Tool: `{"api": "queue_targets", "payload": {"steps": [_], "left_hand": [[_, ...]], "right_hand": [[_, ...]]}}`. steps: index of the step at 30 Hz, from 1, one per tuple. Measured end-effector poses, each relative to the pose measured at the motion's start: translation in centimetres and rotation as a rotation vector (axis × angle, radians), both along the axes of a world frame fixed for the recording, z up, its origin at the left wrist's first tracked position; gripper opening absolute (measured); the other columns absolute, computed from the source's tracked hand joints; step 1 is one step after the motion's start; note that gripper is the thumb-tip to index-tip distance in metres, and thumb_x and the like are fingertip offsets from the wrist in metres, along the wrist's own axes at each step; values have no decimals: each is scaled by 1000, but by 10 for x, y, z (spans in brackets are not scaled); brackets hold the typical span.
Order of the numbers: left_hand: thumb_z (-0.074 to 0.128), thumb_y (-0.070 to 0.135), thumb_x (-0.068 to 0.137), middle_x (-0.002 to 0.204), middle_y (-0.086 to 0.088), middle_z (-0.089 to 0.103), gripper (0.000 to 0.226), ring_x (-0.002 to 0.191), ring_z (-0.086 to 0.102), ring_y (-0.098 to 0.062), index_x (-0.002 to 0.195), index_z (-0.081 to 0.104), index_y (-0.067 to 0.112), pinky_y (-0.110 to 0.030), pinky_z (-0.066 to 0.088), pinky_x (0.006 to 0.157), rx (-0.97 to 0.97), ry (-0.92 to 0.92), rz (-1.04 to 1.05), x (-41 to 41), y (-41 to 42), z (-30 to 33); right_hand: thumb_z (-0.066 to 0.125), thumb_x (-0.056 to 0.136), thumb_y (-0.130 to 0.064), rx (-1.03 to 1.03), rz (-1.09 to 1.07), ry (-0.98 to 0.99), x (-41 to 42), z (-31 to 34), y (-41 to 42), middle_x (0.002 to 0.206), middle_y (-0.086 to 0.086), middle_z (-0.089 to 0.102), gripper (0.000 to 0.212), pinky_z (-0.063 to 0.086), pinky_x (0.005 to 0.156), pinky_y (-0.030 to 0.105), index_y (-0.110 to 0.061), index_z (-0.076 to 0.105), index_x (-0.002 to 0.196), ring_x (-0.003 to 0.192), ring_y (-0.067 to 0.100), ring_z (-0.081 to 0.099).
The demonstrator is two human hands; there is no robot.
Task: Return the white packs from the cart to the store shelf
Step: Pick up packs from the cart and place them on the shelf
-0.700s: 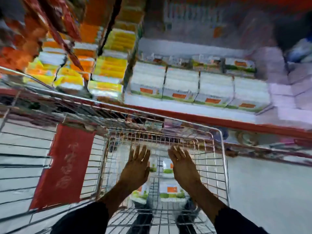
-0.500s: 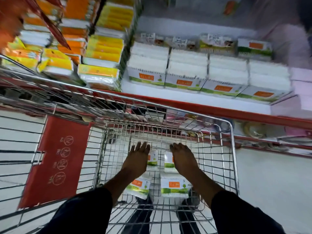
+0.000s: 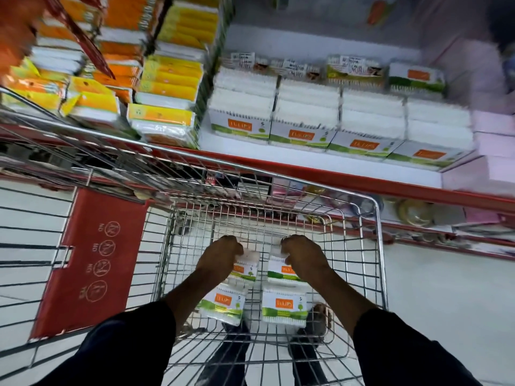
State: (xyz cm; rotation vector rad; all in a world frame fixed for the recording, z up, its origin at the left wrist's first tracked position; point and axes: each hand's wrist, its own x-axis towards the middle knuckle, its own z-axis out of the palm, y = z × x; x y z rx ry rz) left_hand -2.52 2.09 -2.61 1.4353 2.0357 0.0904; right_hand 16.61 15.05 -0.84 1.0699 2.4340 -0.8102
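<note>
Several white packs with green and orange labels lie in the wire cart (image 3: 376, 246). My left hand (image 3: 220, 256) is closed on the far left pack (image 3: 245, 267). My right hand (image 3: 302, 254) is closed on the far right pack (image 3: 281, 271). Two more packs lie nearer me, one on the left (image 3: 223, 303) and one on the right (image 3: 284, 305). Beyond the cart, the store shelf (image 3: 306, 162) holds rows of the same white packs (image 3: 303, 121).
Yellow and orange packs (image 3: 167, 87) fill the shelf section to the left. A red child-seat flap (image 3: 92, 260) hangs on the cart's left side. Pink packs (image 3: 496, 146) stand at the far right. A lower shelf (image 3: 446, 227) runs behind the cart's rim.
Both hands went from flat and spread over the packs to curled shut on the two far packs. The view tilted so the shelf shows more fully.
</note>
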Motion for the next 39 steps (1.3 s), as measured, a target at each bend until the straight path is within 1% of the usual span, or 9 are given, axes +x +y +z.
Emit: {"api": "queue_targets", "payload": {"steps": [4,8,10,15,18,22,28,36,39], "left_hand": [[62,-2,84,117,-4,65,39,103,65,-23,115,71,19,-37,56,86,88,74,3,2,-3,40],[74,-10,70,102,-2,69,44,84,71,-24,104,75,17,-36,61,67,274,175,33,2,-4,107],[75,-14,67,98,-5,69,43,81,71,-26,101,75,13,-39,62,62,359,199,43,0,-2,140],[75,-17,65,95,-5,70,45,87,67,-26,102,75,7,-37,60,65,571,225,71,-10,12,224],[74,-17,66,96,-7,70,44,88,66,-28,104,75,6,-39,60,64,650,237,79,-14,23,261],[68,-13,76,97,-9,69,35,91,64,-32,105,74,5,-43,60,68,736,273,95,-25,43,286],[69,-14,75,96,-9,69,36,93,65,-30,106,74,4,-44,60,66,739,276,94,-42,75,286],[70,-18,67,98,-6,69,46,94,64,-28,106,73,6,-45,62,66,633,267,85,-51,96,258],[72,-18,65,97,-6,69,45,92,66,-28,103,74,6,-43,63,63,613,261,96,-52,100,251]], "right_hand": [[64,73,8,66,-12,92,-1,40,-6,106,12,68,32,53,83,37,-10,68,99,100,31,63],[64,65,15,235,-31,179,-5,98,-3,107,6,67,48,54,83,34,-14,68,103,99,26,63],[65,62,14,308,-67,240,-7,127,2,106,3,67,50,52,81,33,-18,68,101,97,24,63],[79,56,8,501,-123,359,-11,212,19,97,-2,67,51,51,70,29,-23,68,96,93,22,63],[76,65,9,530,-130,464,-16,253,31,99,1,65,48,52,74,36,-20,65,102,95,24,59],[72,70,12,566,-145,529,-29,286,45,101,3,64,46,53,80,38,-15,65,106,97,24,58],[72,69,11,600,-146,455,-50,277,57,98,-1,63,49,51,77,34,-18,64,107,94,20,56],[74,64,12,587,-129,331,-68,237,69,100,-1,64,52,52,80,33,-19,64,104,96,20,56],[74,64,12,581,-137,296,-72,228,72,103,-2,64,54,50,83,33,-20,63,106,98,19,55]]}}
